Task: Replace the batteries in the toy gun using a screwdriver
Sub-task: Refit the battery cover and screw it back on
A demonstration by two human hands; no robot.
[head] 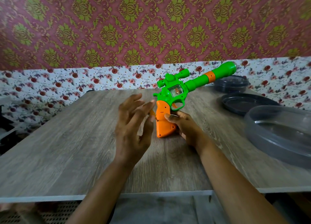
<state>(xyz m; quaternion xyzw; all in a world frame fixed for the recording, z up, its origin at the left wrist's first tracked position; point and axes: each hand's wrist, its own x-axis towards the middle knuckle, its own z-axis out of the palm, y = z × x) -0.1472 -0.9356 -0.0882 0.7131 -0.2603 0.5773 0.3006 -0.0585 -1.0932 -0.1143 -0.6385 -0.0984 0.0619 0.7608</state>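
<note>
The toy gun (178, 91) is green with an orange grip, a scope on top and a long barrel pointing up to the right. It stands on the butt of its grip on the wooden table (67, 148). My right hand (186, 126) holds the orange grip from the right side, thumb on its face. My left hand (133, 124) hovers just left of the grip with fingers spread and nothing in it. A thin yellow-orange object (152, 113), perhaps the screwdriver, shows partly between my left fingers and the grip; the rest is hidden.
At the right of the table lie a clear plastic lid (279, 136), a dark round tray (244, 104) and a dark lidded container (230, 84) behind it. A floral-papered wall rises at the back. The table's front edge is near my forearms.
</note>
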